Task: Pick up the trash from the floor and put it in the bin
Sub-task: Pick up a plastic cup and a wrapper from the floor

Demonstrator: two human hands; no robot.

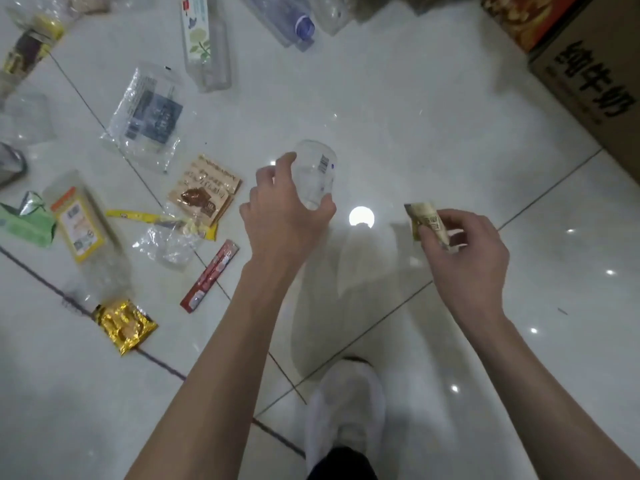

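Observation:
My left hand (pixel 282 211) grips a clear plastic cup (pixel 317 171) with a barcode sticker, held above the white tiled floor. My right hand (pixel 467 247) pinches a small crumpled beige wrapper (pixel 423 216). Trash lies scattered on the floor to the left: a brown snack packet (pixel 204 188), a red stick wrapper (pixel 209 275), a gold foil packet (pixel 126 323), a clear bag with dark print (pixel 147 116), a yellow-labelled bottle (pixel 81 226) and a crumpled clear film (pixel 166 242). No bin is in view.
Cardboard boxes (pixel 588 81) stand at the upper right. More bottles lie at the top: a flower-labelled one (pixel 204 39) and a blue-capped one (pixel 294 26). A green packet (pixel 26 223) sits at the left edge. My white-shoed foot (pixel 346 403) stands on the tiles below.

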